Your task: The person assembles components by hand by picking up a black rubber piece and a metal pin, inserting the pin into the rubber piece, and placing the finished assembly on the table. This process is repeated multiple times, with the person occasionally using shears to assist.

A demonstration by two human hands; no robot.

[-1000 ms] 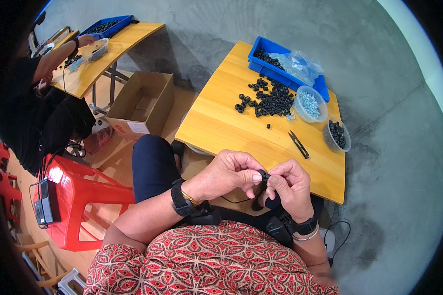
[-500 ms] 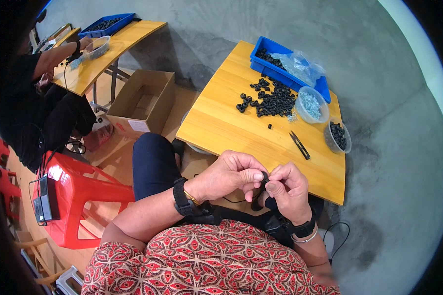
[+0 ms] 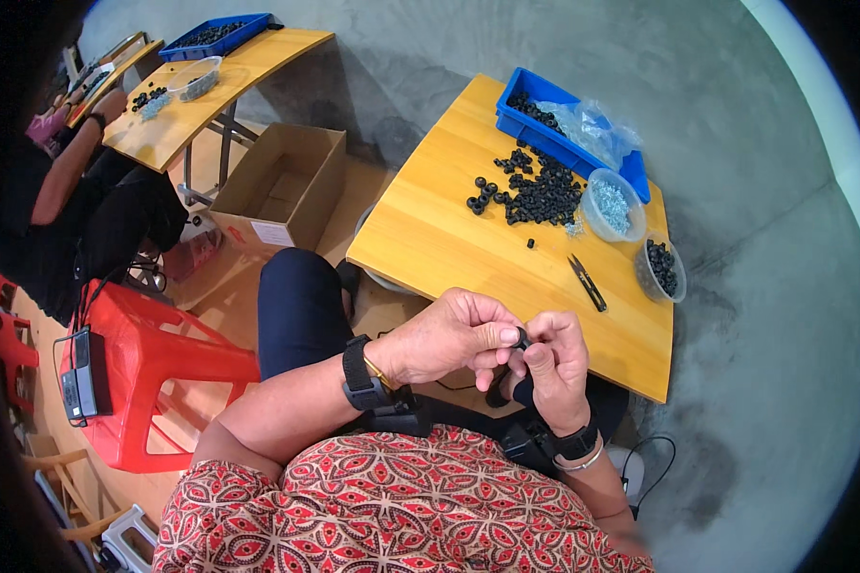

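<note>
My left hand [image 3: 459,334] pinches a small black round part [image 3: 523,338] between thumb and forefinger, above my lap at the table's near edge. Right beside it, my right hand [image 3: 558,368] has its fingers curled and its thumb close to the part; whether a tiny piece sits in that pinch is hidden. On the table [image 3: 430,229] lie black thread snips [image 3: 588,284] and a single black part [image 3: 530,244]. Beyond them spreads a pile of similar black parts [image 3: 545,194].
A blue tray [image 3: 516,122] holds black parts and a clear plastic bag [image 3: 588,129]. Tubs of pale blue bits [image 3: 610,205] and black parts [image 3: 660,267] stand at the table's right. Leftward are a cardboard box [image 3: 282,181], a red stool [image 3: 153,353] and a co-worker's table [image 3: 258,62].
The black part has turned in my left fingers and shows its rounded end more. My right thumb has shifted slightly. At the other table, the co-worker's hand has drawn back from the clear tub.
</note>
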